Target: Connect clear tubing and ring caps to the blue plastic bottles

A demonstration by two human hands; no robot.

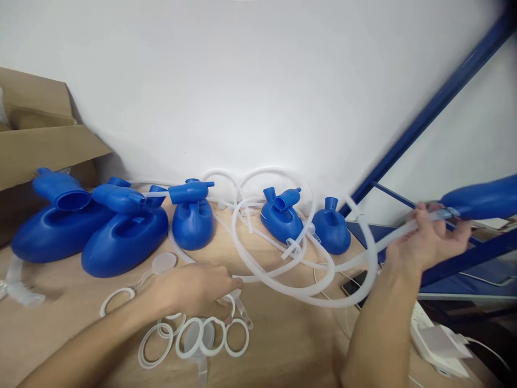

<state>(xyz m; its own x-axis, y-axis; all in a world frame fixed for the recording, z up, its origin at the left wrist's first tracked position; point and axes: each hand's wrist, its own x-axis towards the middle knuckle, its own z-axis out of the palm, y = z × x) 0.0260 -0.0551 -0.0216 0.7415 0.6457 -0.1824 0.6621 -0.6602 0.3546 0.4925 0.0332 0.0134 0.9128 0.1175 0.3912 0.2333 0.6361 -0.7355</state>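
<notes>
On the right, my right hand [430, 237] is closed around a translucent hose [398, 233], near where it meets a blue plastic spout piece [480, 199] held up in the air. My left hand [194, 288] reaches low over the table, its fingers curled down at a white plastic ring [230, 304] with a strap; part of the grip is hidden under the hand. Around it lie several white rings [237, 338] and a translucent round cap [164, 262]. Loose loops of the hose lie to the right of my left hand.
Several blue plastic urinal bottles [125, 242] stand along the wall, some with spout pieces on top. A cardboard box [48, 145] is at the left. A blue metal frame [432, 102], a phone [355, 288] and a power strip [438, 342] are at the right.
</notes>
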